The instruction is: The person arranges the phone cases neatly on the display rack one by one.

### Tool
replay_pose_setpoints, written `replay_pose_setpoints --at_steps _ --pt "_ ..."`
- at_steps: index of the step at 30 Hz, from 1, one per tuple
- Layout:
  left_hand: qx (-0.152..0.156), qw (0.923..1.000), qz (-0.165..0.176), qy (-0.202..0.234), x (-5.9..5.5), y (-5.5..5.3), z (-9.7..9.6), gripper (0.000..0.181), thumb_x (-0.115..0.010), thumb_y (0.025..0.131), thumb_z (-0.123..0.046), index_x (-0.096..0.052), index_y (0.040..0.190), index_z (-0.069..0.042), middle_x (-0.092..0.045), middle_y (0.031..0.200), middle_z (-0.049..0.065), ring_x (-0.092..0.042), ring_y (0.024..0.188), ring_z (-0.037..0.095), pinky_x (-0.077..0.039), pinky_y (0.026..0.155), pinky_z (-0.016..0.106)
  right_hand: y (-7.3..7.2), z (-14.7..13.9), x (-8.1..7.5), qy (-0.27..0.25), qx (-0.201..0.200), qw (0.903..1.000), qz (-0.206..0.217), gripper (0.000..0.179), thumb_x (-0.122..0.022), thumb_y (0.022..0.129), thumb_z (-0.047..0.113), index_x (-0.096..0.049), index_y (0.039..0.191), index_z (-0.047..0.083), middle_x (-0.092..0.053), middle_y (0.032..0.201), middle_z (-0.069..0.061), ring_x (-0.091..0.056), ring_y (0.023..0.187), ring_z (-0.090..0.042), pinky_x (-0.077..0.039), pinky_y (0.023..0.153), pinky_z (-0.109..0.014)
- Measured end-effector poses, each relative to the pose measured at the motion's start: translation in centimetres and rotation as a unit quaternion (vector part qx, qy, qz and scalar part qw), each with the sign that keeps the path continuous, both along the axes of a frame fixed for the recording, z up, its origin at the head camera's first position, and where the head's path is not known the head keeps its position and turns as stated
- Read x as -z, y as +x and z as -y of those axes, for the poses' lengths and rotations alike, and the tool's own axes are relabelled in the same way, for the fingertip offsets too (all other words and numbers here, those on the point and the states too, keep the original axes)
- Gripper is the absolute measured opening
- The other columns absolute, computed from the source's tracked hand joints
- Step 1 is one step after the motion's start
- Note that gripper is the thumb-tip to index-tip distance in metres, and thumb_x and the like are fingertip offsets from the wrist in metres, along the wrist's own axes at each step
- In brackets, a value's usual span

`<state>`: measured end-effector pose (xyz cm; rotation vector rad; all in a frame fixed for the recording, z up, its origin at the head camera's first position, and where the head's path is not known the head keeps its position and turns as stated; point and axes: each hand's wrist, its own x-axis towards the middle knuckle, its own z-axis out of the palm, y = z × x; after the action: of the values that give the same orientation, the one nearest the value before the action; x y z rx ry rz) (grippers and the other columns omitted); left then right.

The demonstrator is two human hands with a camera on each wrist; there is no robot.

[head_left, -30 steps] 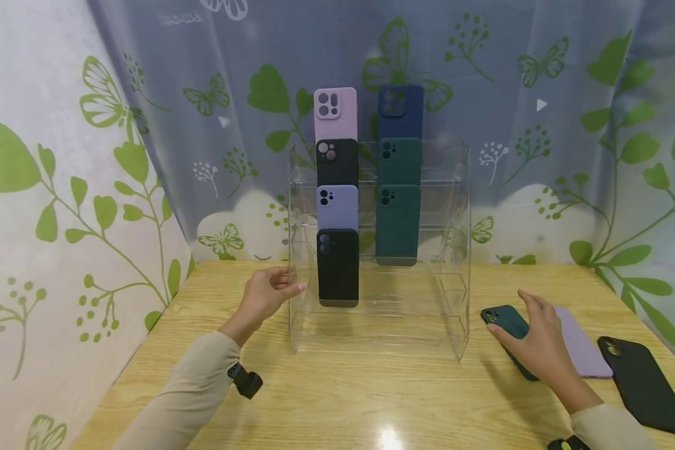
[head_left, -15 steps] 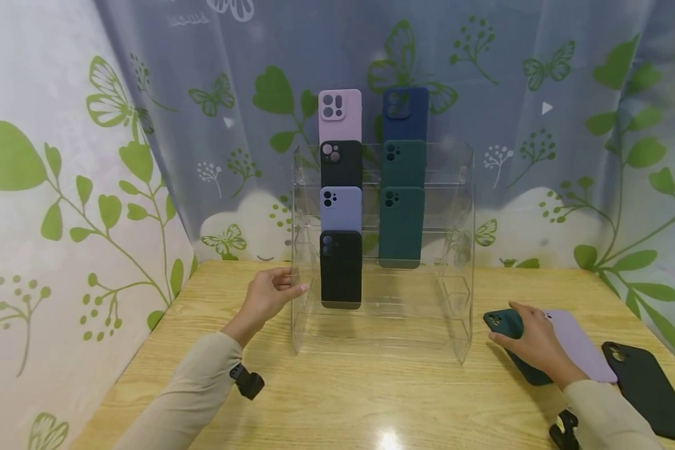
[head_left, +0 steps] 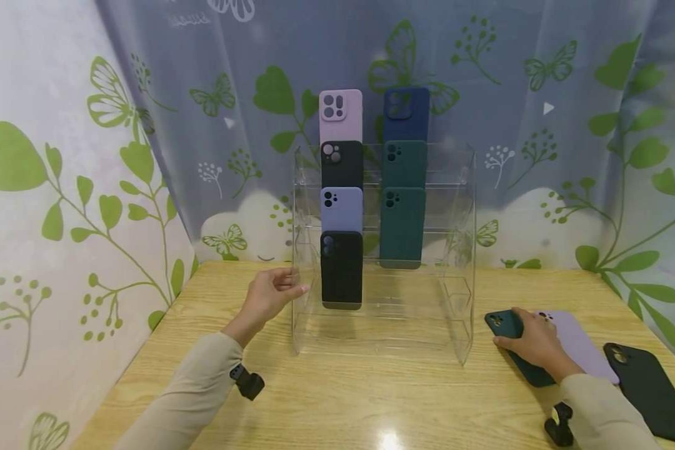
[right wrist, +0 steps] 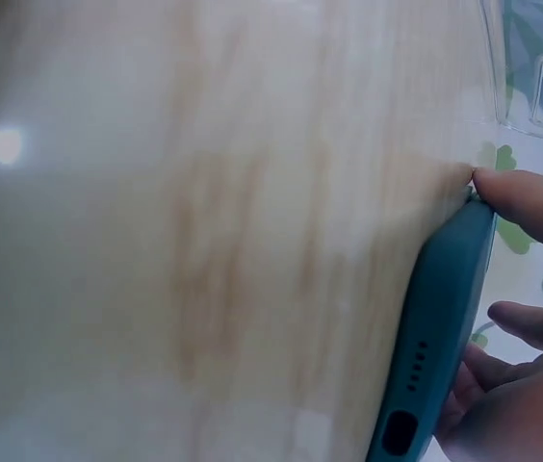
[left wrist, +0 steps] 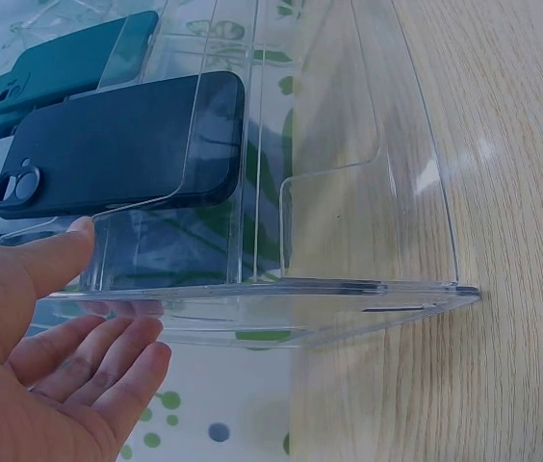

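Observation:
My left hand (head_left: 269,294) holds the left side panel of a clear plastic display stand (head_left: 377,344). In the left wrist view the thumb (left wrist: 60,255) lies inside the panel and the other fingers outside it. Off to the right, my right hand (head_left: 534,339) grips a dark green phone case (head_left: 531,372) on the table, thumb at one long edge and fingers across the other. The right wrist view shows this green case (right wrist: 435,318) from its end, with slots and small holes. Beside it lie a lilac phone case (head_left: 582,344), partly hidden by the hand, and a black one (head_left: 649,387).
The stand's left column bears pink (head_left: 349,128), black (head_left: 349,172), lavender (head_left: 343,215) and black (head_left: 342,275) cases. Its right column has a blue case (head_left: 410,125) above two green ones (head_left: 402,231). A wooden table (head_left: 326,400) lies beneath; patterned curtains (head_left: 230,169) hang behind.
My right hand has come down onto the dark green case and closed around its edges. The left hand keeps its place at the stand. The head view has shifted slightly.

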<state>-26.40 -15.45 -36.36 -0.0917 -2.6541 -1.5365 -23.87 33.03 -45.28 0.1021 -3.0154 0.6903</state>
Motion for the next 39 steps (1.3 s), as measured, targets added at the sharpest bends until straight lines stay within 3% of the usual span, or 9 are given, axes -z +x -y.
replay_pose_setpoints --at_steps 13,22,32,39 --pt "-0.011 0.9999 0.002 -0.003 0.1 -0.2 0.0 0.054 -0.075 0.085 -0.021 -0.057 0.131 0.001 -0.063 0.123 0.018 -0.062 0.109 0.031 -0.053 0.088 0.037 -0.3 0.0 -0.4 -0.010 0.030 0.9984 0.047 0.089 -0.070 0.084 0.041 -0.029 0.141 -0.014 -0.025 0.132 -0.049 -0.023 0.114 -0.069 -0.033 0.082 -0.072" --pt "-0.008 1.0000 0.000 -0.005 0.1 -0.1 0.0 0.054 -0.075 0.085 -0.021 -0.057 0.130 0.001 -0.064 0.122 0.018 -0.062 0.108 0.031 -0.054 0.088 0.037 -0.2 0.3 -0.8 -0.030 0.044 0.9980 0.034 0.090 -0.070 0.084 0.039 -0.026 0.141 -0.016 -0.027 0.129 -0.048 -0.026 0.110 -0.066 -0.036 0.077 -0.066" --pt "-0.009 1.0000 0.004 0.002 0.0 -0.1 -0.1 0.052 -0.075 0.085 -0.019 -0.058 0.130 0.001 -0.065 0.121 0.017 -0.063 0.108 0.031 -0.054 0.087 0.036 0.4 1.4 -3.2 -0.053 0.037 0.9977 -0.018 0.087 -0.069 0.086 0.033 -0.023 0.143 -0.015 -0.023 0.133 -0.047 -0.028 0.108 -0.058 -0.034 0.074 -0.058" --pt "-0.008 1.0000 0.003 -0.004 0.0 -0.2 0.0 0.052 -0.075 0.085 -0.021 -0.059 0.129 0.000 -0.065 0.121 0.017 -0.063 0.107 0.031 -0.054 0.087 0.037 1.4 2.3 -5.8 -0.081 0.043 0.9951 -0.036 0.086 -0.065 0.089 0.035 -0.021 0.146 -0.012 -0.021 0.135 -0.047 -0.028 0.107 -0.059 -0.036 0.069 -0.055"
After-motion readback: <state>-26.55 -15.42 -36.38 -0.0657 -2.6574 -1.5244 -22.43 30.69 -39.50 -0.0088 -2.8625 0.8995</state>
